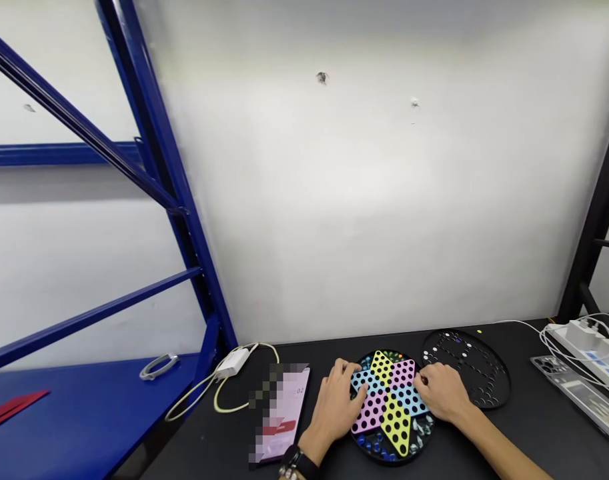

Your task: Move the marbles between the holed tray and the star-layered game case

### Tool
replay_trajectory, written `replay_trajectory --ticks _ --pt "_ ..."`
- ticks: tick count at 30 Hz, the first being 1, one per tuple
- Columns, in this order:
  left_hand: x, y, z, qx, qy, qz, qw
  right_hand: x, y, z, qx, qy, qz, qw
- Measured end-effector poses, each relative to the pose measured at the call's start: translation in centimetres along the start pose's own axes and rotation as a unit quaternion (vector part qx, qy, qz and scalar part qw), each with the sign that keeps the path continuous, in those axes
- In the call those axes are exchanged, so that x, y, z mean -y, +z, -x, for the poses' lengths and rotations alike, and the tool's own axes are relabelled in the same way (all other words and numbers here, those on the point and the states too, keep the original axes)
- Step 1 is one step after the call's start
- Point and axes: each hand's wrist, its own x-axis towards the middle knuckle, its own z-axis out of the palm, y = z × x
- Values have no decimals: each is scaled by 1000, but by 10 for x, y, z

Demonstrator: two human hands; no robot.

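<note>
Star board (389, 395): lower frame, right of centre.
Left hand (335, 401): loosely spread on the board's left side.
Right hand (444, 392): curled at its right edge — cannot tell if grasping.
Marbles (377, 444): between star points — might spill if either hand tips the board.

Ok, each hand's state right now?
Left hand: open, at the left side of the star-patterned board.
Right hand: curled at its right edge; whether holding anything cannot be told.
</note>
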Motion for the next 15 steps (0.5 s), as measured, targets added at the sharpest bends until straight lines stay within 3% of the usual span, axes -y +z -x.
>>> replay_trajectory --ticks 10,15 --pt "3 2 -1 0 0 -1 1000 -5 3 0 -41 20 -36 998" --pt "4 3 -2 1 3 -3 1000 -37 -8 -10 -91 109 -66 988"
